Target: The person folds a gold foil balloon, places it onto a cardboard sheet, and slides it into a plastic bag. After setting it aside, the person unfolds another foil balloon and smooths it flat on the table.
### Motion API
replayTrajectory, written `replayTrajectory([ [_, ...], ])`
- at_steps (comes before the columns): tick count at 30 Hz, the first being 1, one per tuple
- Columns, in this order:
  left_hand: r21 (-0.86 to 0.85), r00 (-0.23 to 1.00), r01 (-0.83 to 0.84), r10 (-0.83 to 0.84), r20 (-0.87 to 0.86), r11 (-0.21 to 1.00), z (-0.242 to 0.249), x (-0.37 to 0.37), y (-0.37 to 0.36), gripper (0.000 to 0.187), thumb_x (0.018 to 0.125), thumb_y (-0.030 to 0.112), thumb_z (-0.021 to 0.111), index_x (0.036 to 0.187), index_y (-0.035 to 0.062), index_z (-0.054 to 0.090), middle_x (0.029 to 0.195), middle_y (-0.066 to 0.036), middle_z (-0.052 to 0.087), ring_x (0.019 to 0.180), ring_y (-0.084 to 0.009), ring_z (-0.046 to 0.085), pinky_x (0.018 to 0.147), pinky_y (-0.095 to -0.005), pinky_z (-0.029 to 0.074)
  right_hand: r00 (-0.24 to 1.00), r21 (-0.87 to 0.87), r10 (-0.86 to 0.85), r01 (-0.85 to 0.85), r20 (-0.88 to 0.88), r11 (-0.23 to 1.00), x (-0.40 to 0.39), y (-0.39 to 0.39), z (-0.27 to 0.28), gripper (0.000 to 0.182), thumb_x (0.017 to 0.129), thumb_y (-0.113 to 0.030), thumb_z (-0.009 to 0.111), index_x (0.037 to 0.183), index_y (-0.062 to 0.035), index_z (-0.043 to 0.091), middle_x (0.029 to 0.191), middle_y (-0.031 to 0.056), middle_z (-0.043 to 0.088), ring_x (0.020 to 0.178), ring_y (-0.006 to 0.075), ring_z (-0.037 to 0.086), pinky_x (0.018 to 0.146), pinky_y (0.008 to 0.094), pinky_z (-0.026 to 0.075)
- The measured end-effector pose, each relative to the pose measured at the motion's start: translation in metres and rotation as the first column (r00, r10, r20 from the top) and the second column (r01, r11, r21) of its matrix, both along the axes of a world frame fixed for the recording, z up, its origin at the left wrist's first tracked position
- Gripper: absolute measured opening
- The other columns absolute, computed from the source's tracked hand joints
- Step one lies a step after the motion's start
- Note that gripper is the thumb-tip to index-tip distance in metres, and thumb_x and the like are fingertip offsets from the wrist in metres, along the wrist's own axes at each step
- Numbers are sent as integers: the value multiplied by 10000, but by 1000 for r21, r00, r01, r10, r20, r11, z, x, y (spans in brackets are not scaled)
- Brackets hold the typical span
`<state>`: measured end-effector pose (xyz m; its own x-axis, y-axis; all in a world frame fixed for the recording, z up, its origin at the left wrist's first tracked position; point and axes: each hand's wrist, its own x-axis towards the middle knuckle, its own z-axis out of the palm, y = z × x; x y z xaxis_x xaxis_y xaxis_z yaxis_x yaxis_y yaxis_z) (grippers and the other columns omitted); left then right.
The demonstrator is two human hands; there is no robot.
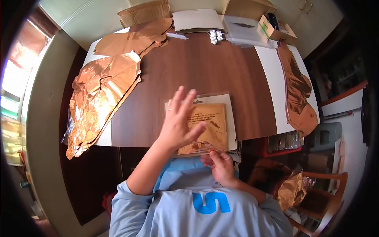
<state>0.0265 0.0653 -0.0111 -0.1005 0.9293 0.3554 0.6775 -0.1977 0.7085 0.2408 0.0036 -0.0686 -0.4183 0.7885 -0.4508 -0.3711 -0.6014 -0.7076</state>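
A flat clear plastic packet (215, 130) with folded gold foil and printed text inside lies at the table's front edge, over a white card (229, 118). My left hand (179, 122) is raised above the packet's left side, fingers spread and nothing in them. At the near edge of the packet, my right hand (223, 166) pinches the loose clear plastic between thumb and fingers. The packet's lower left part is hidden behind my left hand and wrist.
Large gold foil balloons (104, 87) lie flat along the left, with more foil sheets (130, 41) behind. Another foil balloon (296, 87) hangs over the right edge. White rolls (215, 36), clear sleeves (244, 29) and a small box (278, 29) stand at the back; a chair (331, 197) is at right.
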Motion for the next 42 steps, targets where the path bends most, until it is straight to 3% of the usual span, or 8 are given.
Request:
replayTrajectory([
  [7, -116, 894, 44, -91, -439, 992, 13, -1, -84, 920, 775, 428, 804, 1485, 11, 394, 1538, -305, 324, 1430, -467, 330, 1137, -555, 329, 1000, 51, -13, 13, -18, 999, -5, 3, -2, 301, 986, -265, 654, 1173, -29, 663, 952, 121, 737, 809, 191, 707, 721, 315, 557],
  [15, -80, 887, -64, 20, -462, 995, 0, -1, -83, 901, 783, 435, 802, 1444, -41, 417, 1333, -244, 554, 1267, -426, 508, 1106, -549, 353, 998, 70, -27, 23, 60, 997, -9, 7, 5, 215, 965, -211, 682, 1080, -29, 684, 908, 115, 741, 741, 171, 692, 681, 328, 563],
  [20, -272, 878, -92, -51, -476, 958, 58, 1, -70, 953, 755, 565, 778, 1407, -53, 457, 1210, -204, 594, 1092, -386, 571, 1091, -552, 341, 997, 60, -35, 31, 67, 998, -5, 9, 5, 251, 984, -243, 659, 1042, 1, 679, 909, 113, 732, 764, 165, 668, 732, 309, 537],
  [24, 68, 884, 4, 28, -467, 998, 39, -3, -9, 749, 856, 451, 698, 1362, -62, 495, 1287, -251, 531, 1193, -420, 516, 1085, -544, 358, 999, 28, 5, -6, 34, 1000, -5, 6, 3, 189, 986, -212, 643, 1033, -34, 687, 923, 109, 740, 747, 152, 668, 724, 295, 539],
  [27, -166, 942, -65, 5, -336, 984, 7, 11, 30, 669, 882, 431, 668, 1333, -38, 513, 1400, -271, 452, 1279, -468, 440, 1087, -559, 351, 1000, -23, -7, 7, 15, 1000, -5, 7, 7, 174, 1001, -190, 612, 1020, -33, 685, 928, 102, 734, 765, 153, 660, 731, 292, 529],
  [35, -203, 750, -143, -28, -661, 969, 14, 33, 25, 771, 852, 594, 645, 1470, 170, 465, 1441, -282, 417, 1290, -487, 430, 1058, -608, 347, 999, 126, 18, -15, -26, 992, 2, 1, -1, 215, 1025, -163, 555, 1077, 10, 670, 1005, 116, 727, 854, 170, 672, 794, 299, 525],
  [38, -198, 891, -66, -32, -453, 978, 32, 16, 31, 741, 880, 554, 630, 1482, 169, 435, 1412, -259, 451, 1227, -447, 499, 1002, -560, 396, 998, 79, 14, -9, -63, 997, 6, 1, 2, 230, 1028, -161, 544, 1108, 17, 666, 1045, 123, 722, 906, 191, 694, 817, 309, 537],
  [42, -202, 954, -80, 16, -298, 976, 22, -25, 60, 380, 940, 382, 604, 1104, 47, 678, 1131, -191, 670, 1040, -381, 633, 864, -462, 502, 994, 54, 38, -33, -105, 998, 11, 0, -1, 253, 1032, -176, 546, 1140, 23, 659, 1049, 139, 723, 908, 211, 705, 804, 322, 547],
])
